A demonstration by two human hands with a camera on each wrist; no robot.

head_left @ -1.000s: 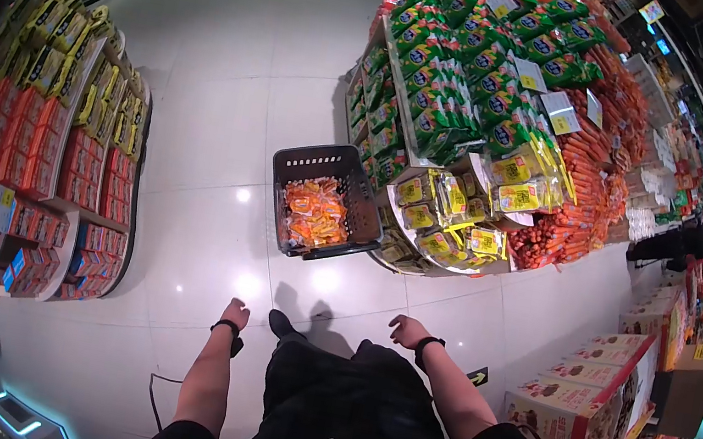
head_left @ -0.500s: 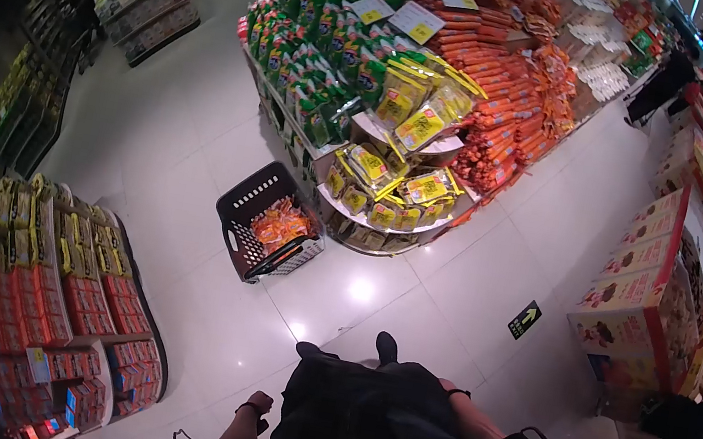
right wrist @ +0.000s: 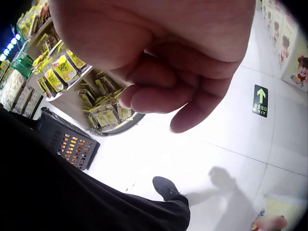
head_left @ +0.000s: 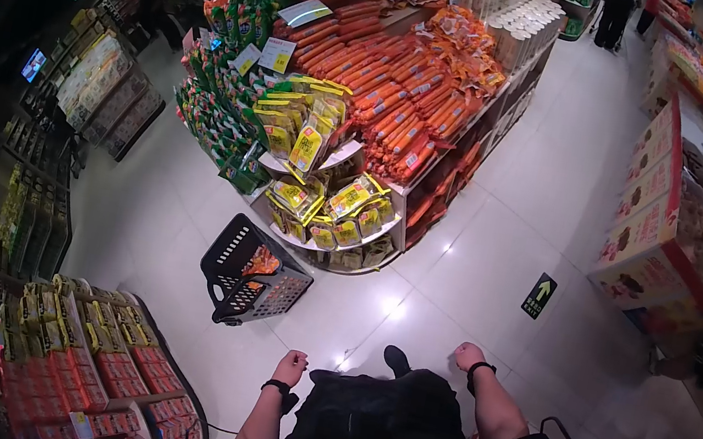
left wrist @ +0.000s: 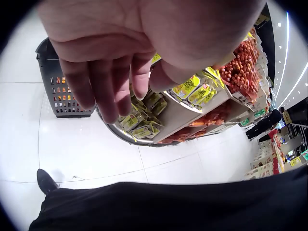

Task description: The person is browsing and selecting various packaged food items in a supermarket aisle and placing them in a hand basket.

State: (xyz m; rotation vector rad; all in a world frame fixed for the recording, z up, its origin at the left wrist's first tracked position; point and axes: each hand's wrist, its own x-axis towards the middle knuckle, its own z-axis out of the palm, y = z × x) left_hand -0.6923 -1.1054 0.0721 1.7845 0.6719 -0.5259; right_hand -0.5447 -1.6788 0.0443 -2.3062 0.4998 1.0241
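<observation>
My left hand (head_left: 289, 367) hangs in front of my body over the floor, holding nothing; in the left wrist view its fingers (left wrist: 108, 91) hang loosely bent. On the other side, my right hand (head_left: 468, 356) is also empty, its fingers (right wrist: 163, 91) loosely curled in the right wrist view. A dark basket (head_left: 276, 292) with orange packets (head_left: 262, 264) inside stands on the floor beyond the left hand, touching neither hand. Behind it, yellow packets (head_left: 308, 147) fill the rounded end of a display.
Orange-red packages (head_left: 394, 78) and green packets (head_left: 214, 94) cover the display. A low shelf with red and yellow goods (head_left: 69, 349) stands at lower left. Printed cartons (head_left: 648, 223) line the right side, beside an aisle with a floor arrow sign (head_left: 540, 296). Someone in dark clothes (head_left: 616, 13) is far ahead.
The view has swung to the right, so the basket and display lie further left. Both hands remain empty; the right hand, mostly hidden half a second ago, shows again at the right.
</observation>
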